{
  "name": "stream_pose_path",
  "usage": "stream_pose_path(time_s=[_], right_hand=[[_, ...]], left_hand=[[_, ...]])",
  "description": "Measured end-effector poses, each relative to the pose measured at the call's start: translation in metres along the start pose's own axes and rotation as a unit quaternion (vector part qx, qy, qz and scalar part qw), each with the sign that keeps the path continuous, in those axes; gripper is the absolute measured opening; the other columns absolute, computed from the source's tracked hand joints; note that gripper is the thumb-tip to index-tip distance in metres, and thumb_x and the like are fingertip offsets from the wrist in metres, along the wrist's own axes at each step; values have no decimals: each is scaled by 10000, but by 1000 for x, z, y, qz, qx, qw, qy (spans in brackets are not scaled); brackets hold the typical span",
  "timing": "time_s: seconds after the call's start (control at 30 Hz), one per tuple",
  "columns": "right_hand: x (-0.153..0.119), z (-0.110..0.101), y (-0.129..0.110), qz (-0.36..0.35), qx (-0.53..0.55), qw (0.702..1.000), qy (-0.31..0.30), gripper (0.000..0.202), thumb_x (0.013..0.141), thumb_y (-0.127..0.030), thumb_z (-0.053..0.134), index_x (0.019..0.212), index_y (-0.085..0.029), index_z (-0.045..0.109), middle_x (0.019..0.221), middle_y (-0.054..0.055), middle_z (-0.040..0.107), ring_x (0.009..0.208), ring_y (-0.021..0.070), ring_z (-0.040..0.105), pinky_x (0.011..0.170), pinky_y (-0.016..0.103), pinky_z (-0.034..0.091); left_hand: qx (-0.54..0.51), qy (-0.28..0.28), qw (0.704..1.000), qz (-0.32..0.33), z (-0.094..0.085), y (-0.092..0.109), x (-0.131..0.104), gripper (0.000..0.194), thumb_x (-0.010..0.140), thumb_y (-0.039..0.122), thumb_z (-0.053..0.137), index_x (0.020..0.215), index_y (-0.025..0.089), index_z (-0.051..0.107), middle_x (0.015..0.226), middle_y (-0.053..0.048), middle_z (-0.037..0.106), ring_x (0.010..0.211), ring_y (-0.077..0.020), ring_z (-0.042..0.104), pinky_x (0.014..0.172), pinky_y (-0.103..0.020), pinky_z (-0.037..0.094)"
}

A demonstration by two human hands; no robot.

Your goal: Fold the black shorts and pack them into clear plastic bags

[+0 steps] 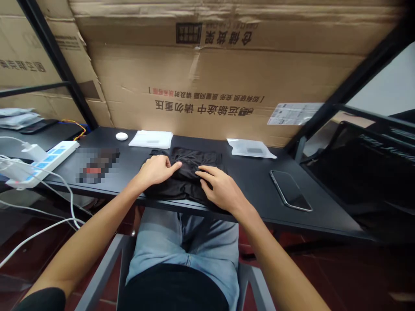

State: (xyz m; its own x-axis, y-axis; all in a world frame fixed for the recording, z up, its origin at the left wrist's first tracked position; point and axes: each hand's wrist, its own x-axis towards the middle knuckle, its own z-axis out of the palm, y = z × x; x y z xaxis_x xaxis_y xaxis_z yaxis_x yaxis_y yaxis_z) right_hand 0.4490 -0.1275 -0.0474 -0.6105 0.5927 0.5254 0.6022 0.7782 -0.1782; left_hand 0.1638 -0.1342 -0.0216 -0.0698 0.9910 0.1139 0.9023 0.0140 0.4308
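Observation:
A black cloth point(186, 188), creased and spread in a rough rectangle, lies on the black table point(251, 194) close to its front edge. My left hand point(157, 169) rests on the left part of the cloth, its thumb stretched toward the middle and its other fingers bent down, partly hidden. On the right part lies my right hand point(220, 185), fingers apart and pointing left, fingertips on the cloth. Both hands touch the fabric from above, with a gap between them.
A phone point(291, 190) lies to the right. Behind the cloth are two white packets point(151, 139) and a white oval object point(121, 136). A power strip point(48, 164) with white cables and a blurred-out item point(99, 165) are at the left. Cardboard point(207, 69) stands behind.

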Motion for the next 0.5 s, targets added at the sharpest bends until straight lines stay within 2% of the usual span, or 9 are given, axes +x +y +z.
stream_pose_path(time_s=[0.03,0.1,0.2,0.27,0.33,0.43,0.5], right_hand=[[-1,5,-1,6,-5,1000,-11,359,1099,-187,594,1364,-235,831,1495,118,793,1360,315,780,1195,513,661],[-1,12,-1,19,-2,1000,-22,370,1105,-180,580,1364,-231,840,1481,117,805,1329,312,800,1168,504,679],[1,17,0,36,19,999,-14,375,1108,-169,574,1356,-241,847,1438,97,832,1303,304,820,1172,493,678],[5,18,-5,35,36,999,-8,373,1116,-171,570,1366,-244,838,1431,90,837,1309,290,820,1203,469,657],[10,18,-13,12,50,998,-23,371,1131,-187,559,1401,-229,810,1468,105,819,1347,288,803,1223,453,640],[16,14,-25,-56,64,993,-76,364,1143,-261,584,1455,-173,751,1513,165,784,1401,326,764,1225,498,631],[13,9,-24,-94,67,988,-99,338,1141,-292,598,1410,-167,760,1450,172,809,1373,335,768,1216,524,629]], left_hand=[[-7,-30,1000,-4,0,2,0,582,1006,794,631,838,248,743,859,-113,782,918,-344,763,835,-420,530],[-28,-63,998,4,2,7,2,569,980,768,664,735,255,672,779,-86,745,807,-300,721,751,-389,466],[-75,-60,995,21,2,16,6,460,982,605,687,703,256,578,715,-35,684,715,-238,644,686,-360,399],[-125,-39,991,27,0,25,7,353,993,497,653,753,253,569,728,-15,676,719,-220,635,681,-346,397],[-154,9,987,38,-4,37,7,251,978,429,654,821,252,573,769,-6,687,747,-215,642,695,-338,409],[-109,98,986,76,-6,58,3,177,931,367,730,951,264,588,824,-1,696,784,-230,650,726,-344,424],[-66,110,985,115,-1,71,-1,207,919,320,763,1039,277,600,894,-10,722,827,-248,676,741,-353,442]])
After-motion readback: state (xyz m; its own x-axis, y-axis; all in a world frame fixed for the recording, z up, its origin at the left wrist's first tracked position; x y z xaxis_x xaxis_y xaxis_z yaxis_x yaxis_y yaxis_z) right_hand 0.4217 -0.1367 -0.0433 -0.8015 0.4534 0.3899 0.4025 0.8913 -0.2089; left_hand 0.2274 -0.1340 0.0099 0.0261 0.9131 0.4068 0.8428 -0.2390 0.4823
